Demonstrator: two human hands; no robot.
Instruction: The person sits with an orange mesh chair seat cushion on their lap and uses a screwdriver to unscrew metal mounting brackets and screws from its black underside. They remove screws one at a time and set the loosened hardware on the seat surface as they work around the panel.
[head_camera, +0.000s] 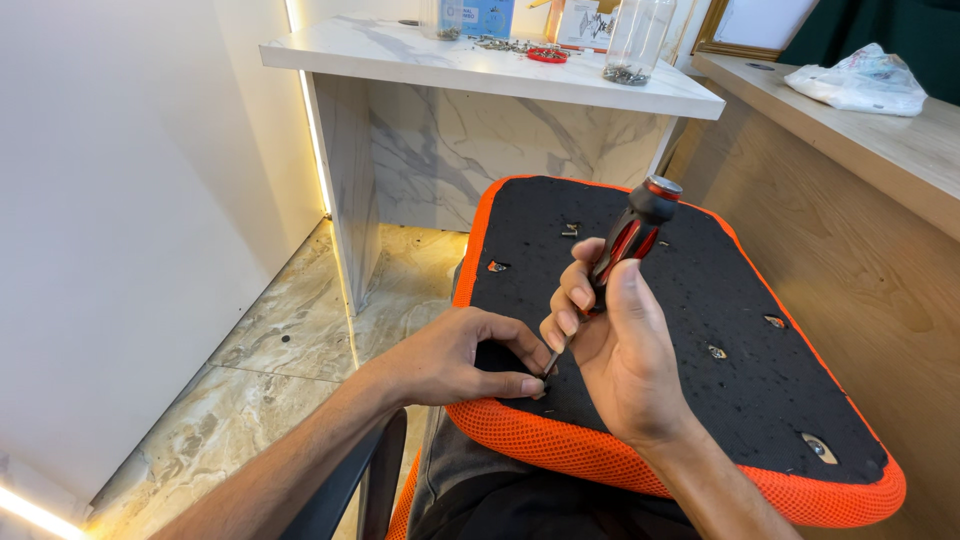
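Right hand (620, 340) grips the stiff screwdriver (625, 245) by its handle; left hand (455, 355) pinches its tip at the seat (700, 330).

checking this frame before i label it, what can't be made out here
Head view only:
- Screwdriver tip: hidden between the left hand fingertips and right hand.
- Any screw at the tip: covered by the left fingers.
- Seat panel near edge: partly behind the right wrist.
- Small hardware on the desk: too small to identify.
- Jar top: cut off by the frame edge.
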